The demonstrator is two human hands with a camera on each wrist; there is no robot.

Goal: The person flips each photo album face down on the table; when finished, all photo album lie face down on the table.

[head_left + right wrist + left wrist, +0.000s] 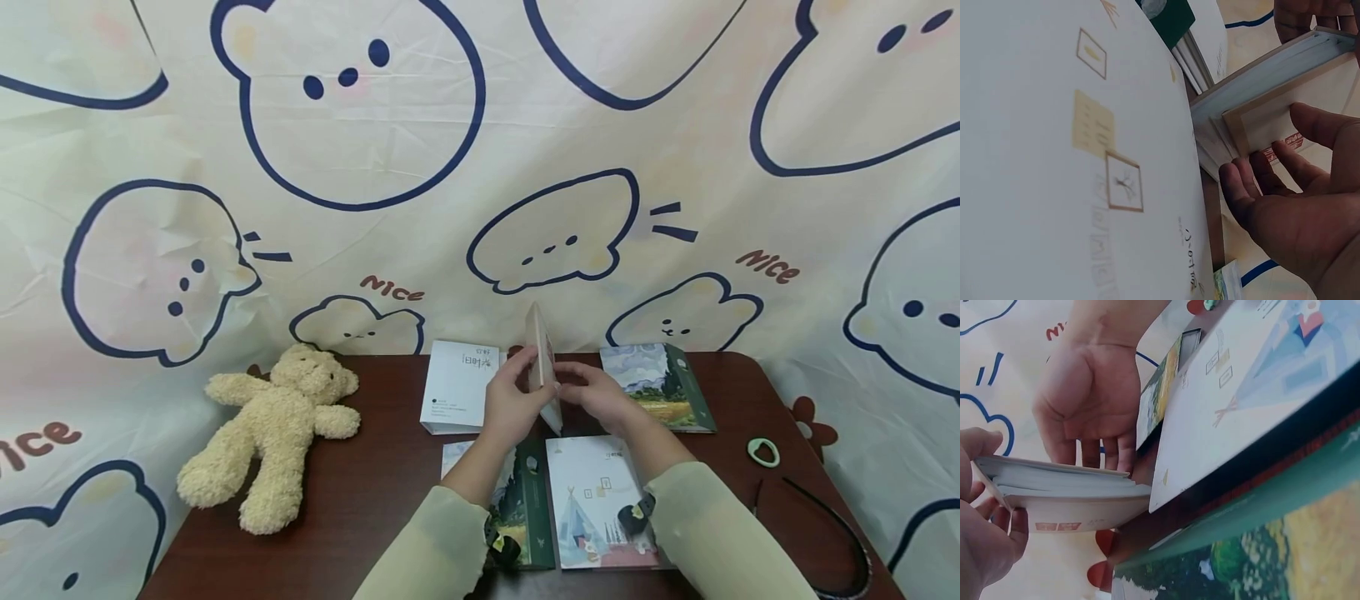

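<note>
A cream hardcover book (pixel 542 358) with small red marks on its cover is held upright over the back of the table. My left hand (pixel 513 398) grips it, thumb on one face and fingers on the other, as the left wrist view shows. On its right side my right hand (pixel 600 398) touches the cover with extended, slightly bent fingers; the thumb (pixel 1313 122) lies against the same face. Pages (pixel 1066 481) show between the covers. Beneath my forearms lie a white book (pixel 592 500) with a tent drawing and a green-spined book (pixel 534 500) with a painted landscape.
A white book (pixel 460 387) lies behind my left hand. Another landscape-covered book (pixel 652 387) is at the back right. A teddy bear (pixel 277 442) lies left. A pale green ring (pixel 763 452) and a black curved band (pixel 847 525) are on the right. A patterned cloth (pixel 450 250) hangs behind the table.
</note>
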